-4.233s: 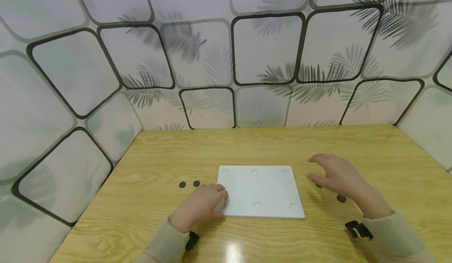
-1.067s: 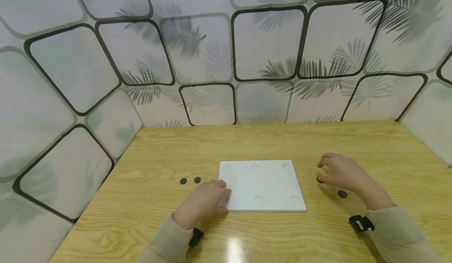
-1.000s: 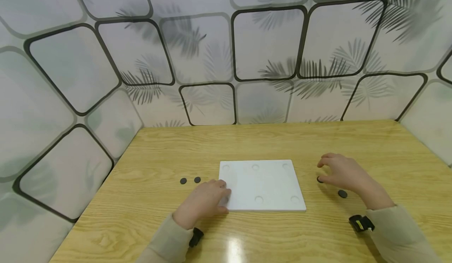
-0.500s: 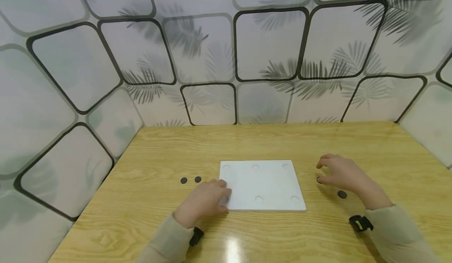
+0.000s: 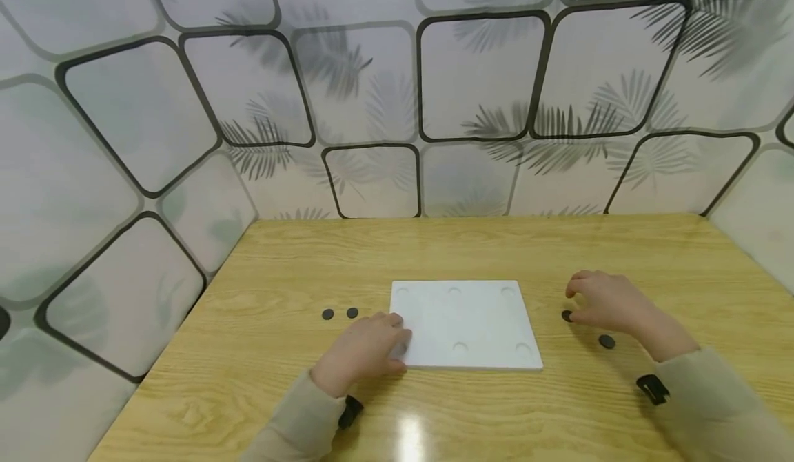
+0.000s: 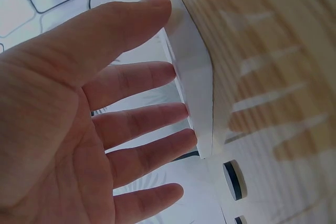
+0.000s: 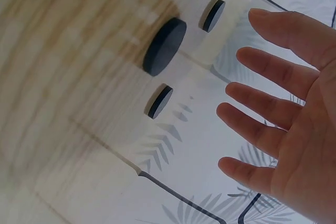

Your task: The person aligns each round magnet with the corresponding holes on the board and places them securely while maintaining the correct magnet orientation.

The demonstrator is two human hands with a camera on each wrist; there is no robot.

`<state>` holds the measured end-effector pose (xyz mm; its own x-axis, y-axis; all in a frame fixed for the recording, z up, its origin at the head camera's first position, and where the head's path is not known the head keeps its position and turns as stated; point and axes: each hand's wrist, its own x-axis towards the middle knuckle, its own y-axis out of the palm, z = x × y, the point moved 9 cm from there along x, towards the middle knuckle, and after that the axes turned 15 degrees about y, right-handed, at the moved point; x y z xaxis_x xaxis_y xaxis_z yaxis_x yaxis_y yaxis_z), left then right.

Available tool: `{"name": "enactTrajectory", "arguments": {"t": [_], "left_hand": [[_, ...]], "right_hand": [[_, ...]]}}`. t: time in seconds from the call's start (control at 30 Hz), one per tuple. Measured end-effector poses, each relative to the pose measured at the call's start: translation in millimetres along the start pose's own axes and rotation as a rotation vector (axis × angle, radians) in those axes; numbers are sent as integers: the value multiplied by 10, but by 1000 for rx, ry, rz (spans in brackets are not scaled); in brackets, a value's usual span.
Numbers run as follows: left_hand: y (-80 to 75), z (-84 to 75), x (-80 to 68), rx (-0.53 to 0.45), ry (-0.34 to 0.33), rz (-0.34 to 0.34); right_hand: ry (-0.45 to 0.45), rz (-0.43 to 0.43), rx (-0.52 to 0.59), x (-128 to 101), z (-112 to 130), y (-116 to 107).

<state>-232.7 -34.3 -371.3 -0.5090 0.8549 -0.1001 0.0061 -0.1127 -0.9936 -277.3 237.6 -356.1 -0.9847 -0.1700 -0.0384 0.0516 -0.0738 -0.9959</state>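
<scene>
Here the spread right hand (image 5: 604, 301) hovers by 1 thin, stiff, probably light disc (image 5: 566, 316), best pinched at its rim.

"How are the person's hands lying?"

"The left hand (image 5: 362, 350) lies flat, palm down, its fingers (image 6: 142, 77) straight and a little spread, holding nothing. The right hand (image 5: 611, 301) hovers palm down, its fingers (image 7: 262, 100) apart and gently bent, thumb tucked inward."

"And the arms?"

"Both forearms are sleeved, a dark band at each wrist."
</scene>
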Motion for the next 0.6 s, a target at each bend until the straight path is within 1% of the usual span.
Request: {"name": "enactTrajectory", "arguments": {"t": [0.17,0.3,0.47,0.6], "left_hand": [[8,6,4,-8,-6,1],[15,14,7,-14,-8,-1],[20,15,11,-11,-7,2],[17,12,7,-6,-9,4]], "right_hand": [[-5,33,-7,8,9,32],[-10,57,-36,33,28,72],[-22,58,-87,61,50,122],[-26,57,-97,73,63,144]]}}
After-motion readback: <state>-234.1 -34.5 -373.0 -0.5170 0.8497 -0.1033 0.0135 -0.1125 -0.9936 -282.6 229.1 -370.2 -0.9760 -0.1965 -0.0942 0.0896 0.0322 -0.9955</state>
